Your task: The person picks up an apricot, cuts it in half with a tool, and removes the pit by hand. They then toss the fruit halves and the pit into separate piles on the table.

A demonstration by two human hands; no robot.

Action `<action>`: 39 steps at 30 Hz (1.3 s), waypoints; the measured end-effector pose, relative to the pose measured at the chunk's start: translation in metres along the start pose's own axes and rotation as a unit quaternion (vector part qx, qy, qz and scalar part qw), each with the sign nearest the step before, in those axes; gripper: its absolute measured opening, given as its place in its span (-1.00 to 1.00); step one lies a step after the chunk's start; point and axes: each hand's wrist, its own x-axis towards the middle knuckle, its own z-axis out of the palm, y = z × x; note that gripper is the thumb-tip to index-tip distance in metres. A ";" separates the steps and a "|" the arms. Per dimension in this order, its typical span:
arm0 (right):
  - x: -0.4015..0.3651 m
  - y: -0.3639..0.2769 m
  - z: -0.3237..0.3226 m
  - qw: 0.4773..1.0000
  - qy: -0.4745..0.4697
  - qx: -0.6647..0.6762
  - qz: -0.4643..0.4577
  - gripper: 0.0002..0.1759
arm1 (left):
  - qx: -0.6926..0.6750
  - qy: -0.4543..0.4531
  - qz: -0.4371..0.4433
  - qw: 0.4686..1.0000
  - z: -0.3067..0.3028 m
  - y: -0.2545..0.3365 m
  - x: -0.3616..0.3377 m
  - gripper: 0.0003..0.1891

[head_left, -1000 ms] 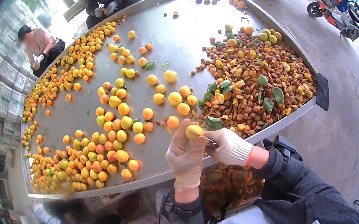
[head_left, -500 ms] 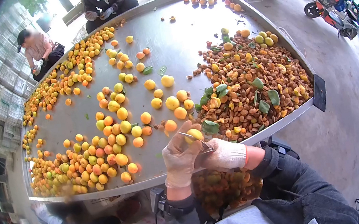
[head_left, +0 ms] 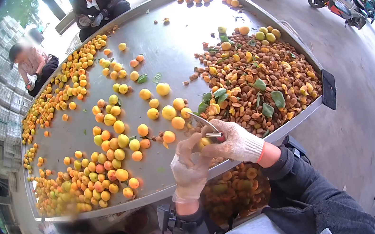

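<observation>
Your gloved left hand (head_left: 189,169) is curled around a yellow apricot (head_left: 204,142) at the near edge of the tabletop (head_left: 173,47). Your right hand (head_left: 238,142) is closed on a small knife (head_left: 205,123), its blade against the fruit. A pile of pits (head_left: 259,78) lies along the right edge, and loose apricots (head_left: 95,173) are heaped toward the near left corner.

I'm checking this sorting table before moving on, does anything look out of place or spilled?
Nothing serious. Green leaves and a few whole yellow-green fruits lie mixed into the heap of pits on the right side of the table.
</observation>
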 end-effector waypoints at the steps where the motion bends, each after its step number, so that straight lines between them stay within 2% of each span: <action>1: 0.001 0.003 0.000 0.999 -0.009 0.041 -0.007 -0.51 | 0.000 -0.001 -0.001 1.000 -0.001 0.001 0.000 -0.58; 3: 0.002 0.006 0.001 0.996 -0.018 0.083 -0.012 -0.53 | 0.025 -0.017 0.028 0.999 -0.003 0.001 0.001 -0.58; 7: 0.002 0.005 0.007 0.993 0.005 0.103 -0.057 -0.58 | -0.012 -0.020 0.016 1.000 0.002 0.004 -0.001 -0.58; 8: 0.001 0.005 0.011 0.993 0.017 0.097 -0.068 -0.60 | -0.197 0.046 -0.050 0.978 0.011 0.003 -0.003 -0.58; 9: 0.001 0.005 0.016 0.993 0.017 0.097 -0.068 -0.60 | -0.374 0.111 -0.114 0.914 0.016 0.002 -0.005 -0.58; 10: 0.000 0.001 0.023 0.987 0.026 0.141 -0.067 -0.65 | -0.373 0.111 -0.115 0.914 0.012 0.000 -0.004 -0.58; 11: 0.000 -0.005 0.027 0.980 0.033 0.185 -0.067 -0.69 | -0.391 0.113 -0.163 0.899 0.005 -0.002 -0.002 -0.59; 12: -0.002 -0.013 0.018 0.982 0.001 0.188 0.017 -0.74 | -0.407 0.116 -0.210 0.882 0.000 -0.004 0.000 -0.59; 13: -0.001 -0.018 0.013 0.982 -0.001 0.189 0.015 -0.74 | -0.405 0.117 -0.208 0.883 -0.002 -0.005 0.001 -0.59; 15: -0.003 -0.020 0.006 0.974 -0.061 0.213 0.048 -0.76 | -0.469 0.137 -0.229 0.842 -0.004 -0.007 0.001 -0.61; 21: -0.013 -0.004 -0.003 0.977 -0.153 0.142 0.040 -0.78 | -0.537 0.107 -0.256 0.797 -0.019 -0.021 0.000 -0.64; 23: -0.004 -0.002 -0.010 0.957 -0.274 -0.058 -0.082 -0.69 | -0.519 0.113 -0.264 0.805 -0.017 -0.020 0.000 -0.62; 24: -0.007 -0.005 -0.014 0.965 -0.216 -0.138 -0.052 -0.65 | -0.501 0.121 -0.269 0.814 -0.015 -0.020 0.000 -0.61; 25: -0.002 -0.005 -0.009 0.983 -0.133 -0.067 -0.104 -0.71 | -0.501 0.120 -0.270 0.814 -0.014 -0.018 0.000 -0.61; 26: -0.003 -0.007 -0.009 0.997 -0.054 0.030 -0.055 -0.74 | -0.489 0.110 -0.269 0.822 -0.013 -0.014 -0.001 -0.60; 27: -0.004 -0.012 -0.009 0.992 0.027 0.125 -0.004 -0.76 | -0.478 0.098 -0.268 0.831 -0.011 -0.012 -0.001 -0.58; 29: -0.002 -0.015 -0.012 0.955 0.135 0.257 -0.064 -0.76 | -0.476 0.063 -0.294 0.827 -0.006 -0.008 -0.002 -0.57; 31: 0.006 -0.009 -0.009 0.872 0.185 0.432 -0.136 -0.80 | -0.474 0.025 -0.319 0.821 0.001 -0.007 -0.004 -0.55; 32: 0.007 -0.016 -0.005 0.841 0.218 0.472 -0.149 -0.80 | -0.482 0.008 -0.318 0.816 0.005 -0.006 -0.005 -0.55; 33: 0.008 -0.015 -0.005 0.840 0.226 0.471 -0.148 -0.80 | -0.490 -0.009 -0.317 0.812 0.009 -0.006 -0.006 -0.55; 35: 0.009 -0.012 -0.005 0.804 0.217 0.515 -0.203 -0.80 | -0.487 -0.015 -0.338 0.805 0.016 -0.005 -0.007 -0.56; 37: 0.006 -0.011 -0.004 0.816 0.228 0.499 -0.182 -0.80 | -0.483 -0.018 -0.357 0.800 0.021 -0.001 -0.007 -0.56; 39: 0.004 -0.009 -0.001 0.856 0.238 0.422 -0.181 -0.81 | -0.468 -0.013 -0.366 0.804 0.025 0.004 -0.005 -0.57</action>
